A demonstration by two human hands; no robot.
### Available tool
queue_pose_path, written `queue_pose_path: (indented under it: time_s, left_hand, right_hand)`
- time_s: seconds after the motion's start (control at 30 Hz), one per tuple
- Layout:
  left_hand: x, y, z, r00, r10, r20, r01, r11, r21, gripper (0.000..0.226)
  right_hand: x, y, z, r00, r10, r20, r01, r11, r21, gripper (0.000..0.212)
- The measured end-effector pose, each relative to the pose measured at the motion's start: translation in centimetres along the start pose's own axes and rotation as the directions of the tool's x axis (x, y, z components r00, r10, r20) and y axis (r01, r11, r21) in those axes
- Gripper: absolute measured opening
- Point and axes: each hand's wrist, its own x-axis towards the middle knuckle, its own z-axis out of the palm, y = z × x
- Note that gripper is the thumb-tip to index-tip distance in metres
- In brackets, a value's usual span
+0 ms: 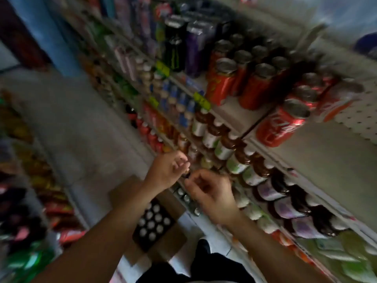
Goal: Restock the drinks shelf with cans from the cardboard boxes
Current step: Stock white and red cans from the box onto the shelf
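Above the open cardboard box (155, 223) of cans, our left hand (167, 168) and right hand (210, 193) pinch one small dark object (186, 176) together, probably for opening boxes; no can held yet.

Narrow shop aisle in dim light, blurred by motion. A pale grey tiled floor (81, 127) runs from 6 toward 11 o'clock. A white perforated pegboard back panel (359, 119) stands at 3 o'clock; a blue wall panel (51, 37) at 11 o'clock.
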Motion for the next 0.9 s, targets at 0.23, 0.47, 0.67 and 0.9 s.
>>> queue_pose_path:
  time_s: [0.23,0.47,0.67,0.9]
  left_hand:
    - [-13.5,-22.5,5.0,0.832,-0.552,-0.061,0.551,0.834,-0.029,0.017]
    - [-21.8,-40.0,16.1,0.667,-0.745,-0.016,0.745,0.666,0.031,0.028]
    - [-19.9,-50.6,24.0,0.586,-0.809,0.047,0.811,0.584,-0.048,0.013]
    - [-17.7,-57.4,28.0,0.645,-0.764,-0.001,0.752,0.636,-0.174,0.015]
  right_hand:
    - [0.6,22.7,16.8,0.689,0.548,0.474,-0.397,0.833,-0.386,0.024]
    - [-2.2,42.7,30.5,0.479,0.686,0.548,-0.254,0.706,-0.661,0.047]
    - [-2.2,57.9,40.0,0.499,0.704,0.505,-0.061,0.610,-0.790,0.050]
    - [-2.4,70.4,45.0,0.459,0.769,0.444,-0.023,0.510,-0.860,0.067]
